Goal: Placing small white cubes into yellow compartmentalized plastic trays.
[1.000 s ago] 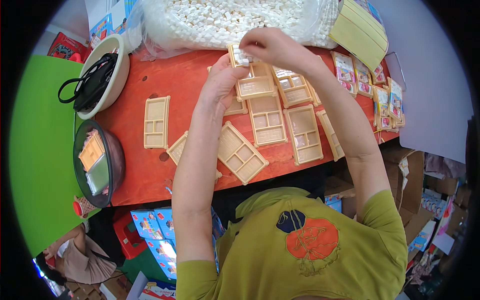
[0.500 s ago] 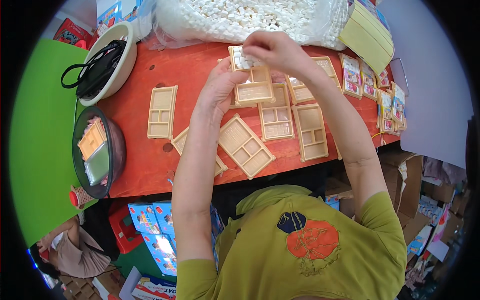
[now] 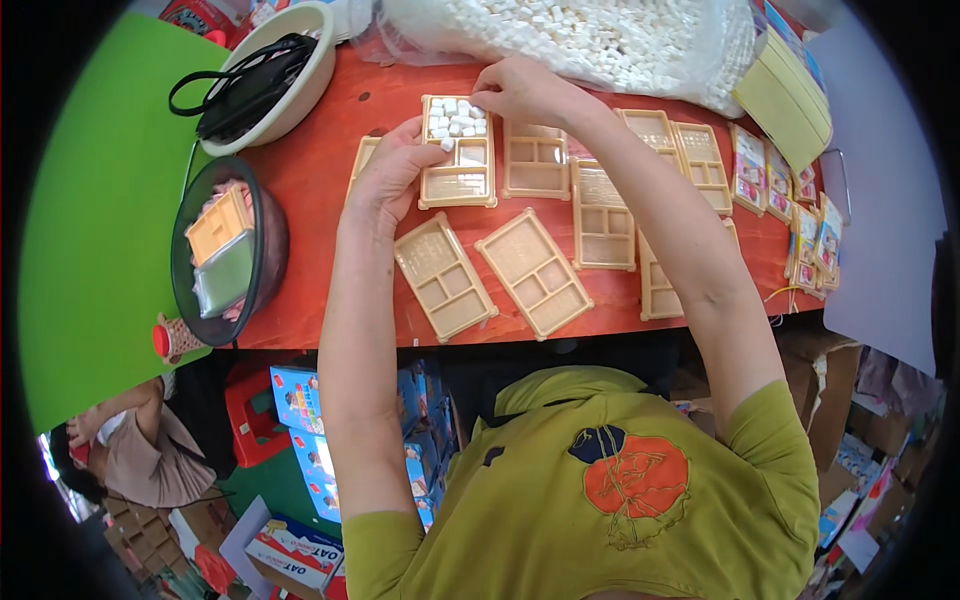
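Note:
My left hand is closed around the left side of a beige compartment tray, its thumb over the edge. Small white cubes fill much of the tray's far, large compartment, and one more cube sits by my left thumb at the divider. The nearer compartments hold no cubes. Over the far right corner of that compartment, my right hand has its fingers bent and drawn together; what they hold, if anything, is hidden.
Several similar trays lie on the red table. Behind them spreads a clear bag of white cubes. A cream basin with a black bag and a dark bowl stand left. Small colourful packs lie right.
The held tray has shifted left over the table, and its cubes show more fully. My right hand has moved from above the cubes to the compartment's far right corner. The view has also shifted.

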Motion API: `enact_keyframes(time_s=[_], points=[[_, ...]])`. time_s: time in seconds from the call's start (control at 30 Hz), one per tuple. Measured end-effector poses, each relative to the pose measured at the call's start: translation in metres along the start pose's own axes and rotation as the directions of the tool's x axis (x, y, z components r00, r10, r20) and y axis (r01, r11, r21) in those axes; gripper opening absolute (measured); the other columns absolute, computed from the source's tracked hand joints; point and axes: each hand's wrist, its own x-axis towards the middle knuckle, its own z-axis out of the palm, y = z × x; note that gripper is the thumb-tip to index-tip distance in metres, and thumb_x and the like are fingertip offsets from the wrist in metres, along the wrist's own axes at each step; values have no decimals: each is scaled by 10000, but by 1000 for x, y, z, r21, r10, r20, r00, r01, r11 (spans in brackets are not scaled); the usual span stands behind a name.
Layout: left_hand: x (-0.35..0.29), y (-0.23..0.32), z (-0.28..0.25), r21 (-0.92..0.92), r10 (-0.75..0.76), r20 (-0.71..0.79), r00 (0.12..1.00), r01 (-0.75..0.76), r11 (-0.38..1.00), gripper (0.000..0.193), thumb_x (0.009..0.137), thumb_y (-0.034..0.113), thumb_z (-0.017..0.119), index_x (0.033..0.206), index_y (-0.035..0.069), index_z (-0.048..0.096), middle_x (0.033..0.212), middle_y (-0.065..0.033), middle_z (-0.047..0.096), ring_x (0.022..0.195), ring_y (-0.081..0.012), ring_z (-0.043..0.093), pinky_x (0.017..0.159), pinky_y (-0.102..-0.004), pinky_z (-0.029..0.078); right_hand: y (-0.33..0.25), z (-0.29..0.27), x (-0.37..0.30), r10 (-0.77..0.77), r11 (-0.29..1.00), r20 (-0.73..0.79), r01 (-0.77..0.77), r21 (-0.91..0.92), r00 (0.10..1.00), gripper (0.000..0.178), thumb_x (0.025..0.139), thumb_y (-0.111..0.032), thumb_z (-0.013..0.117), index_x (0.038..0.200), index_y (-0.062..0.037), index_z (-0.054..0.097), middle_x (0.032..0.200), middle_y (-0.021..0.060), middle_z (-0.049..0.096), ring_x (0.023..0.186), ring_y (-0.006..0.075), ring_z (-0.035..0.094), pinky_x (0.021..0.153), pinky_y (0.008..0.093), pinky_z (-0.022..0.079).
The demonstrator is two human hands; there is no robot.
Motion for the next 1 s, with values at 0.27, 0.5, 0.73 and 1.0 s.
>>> enact_keyframes(time_s=[0.27,0.5,0.73,1.0], points=[[0,-10,-18,18,-1,-126,992,3,1000,502,815,-26,634,1305,-31,529,1112,-124,677,949,-174,672,823,-297,556,-10,33,30,17,937,26,-7,-351,1000,218,872,-205,597,903,-10,692,916,179,698,862,371,667,778,461,543],[-30,-20,-17,416,305,-382,872,-132,900,465,862,91,664,1273,-87,540,947,-127,698,744,-147,647,653,-251,515,-1,44,31,26,902,-78,-58,-427,997,208,889,-214,600,879,-21,675,914,158,691,892,359,663,787,458,541],[-71,-25,-40,974,775,-200,599,204,94,405,836,207,705,1193,29,639,1178,-142,632,1067,-329,578,934,-401,468,-34,41,2,-188,953,-70,164,-256,980,182,877,-182,606,899,-21,686,966,127,662,926,326,650,805,436,528],[-66,-37,-56,953,690,-289,664,270,140,444,815,249,723,1168,-3,633,1183,-158,613,1135,-351,527,979,-427,438,-55,61,-2,-111,911,39,117,-394,993,155,806,-119,611,858,-15,713,924,178,693,884,349,681,747,446,554]])
